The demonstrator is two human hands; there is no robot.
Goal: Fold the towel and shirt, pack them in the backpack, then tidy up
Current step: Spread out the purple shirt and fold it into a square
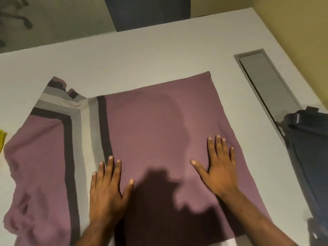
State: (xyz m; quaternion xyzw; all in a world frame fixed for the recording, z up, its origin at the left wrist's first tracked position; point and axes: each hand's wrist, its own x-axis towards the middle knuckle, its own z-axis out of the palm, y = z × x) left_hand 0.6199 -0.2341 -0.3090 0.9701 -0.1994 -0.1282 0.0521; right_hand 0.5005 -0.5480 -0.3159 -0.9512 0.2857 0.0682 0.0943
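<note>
A mauve cloth (152, 125) with dark, grey and white stripes lies spread on the white table (142, 55); whether it is the shirt or the towel I cannot tell. Its left part is folded over and bunched at the lower left. My left hand (108, 189) lies flat on it beside the stripes, fingers straight and spread. My right hand (219, 167) presses flat on its right half. A dark blue backpack (308, 150) sits at the table's right edge. A scrap of yellow fabric (2, 139) shows at the far left.
A long grey cable slot (266, 87) is set into the table between the cloth and the right edge. A yellow wall (301, 23) runs along the right. Beyond the far edge are the floor, a dark panel (147, 11) and chair castors (26, 23).
</note>
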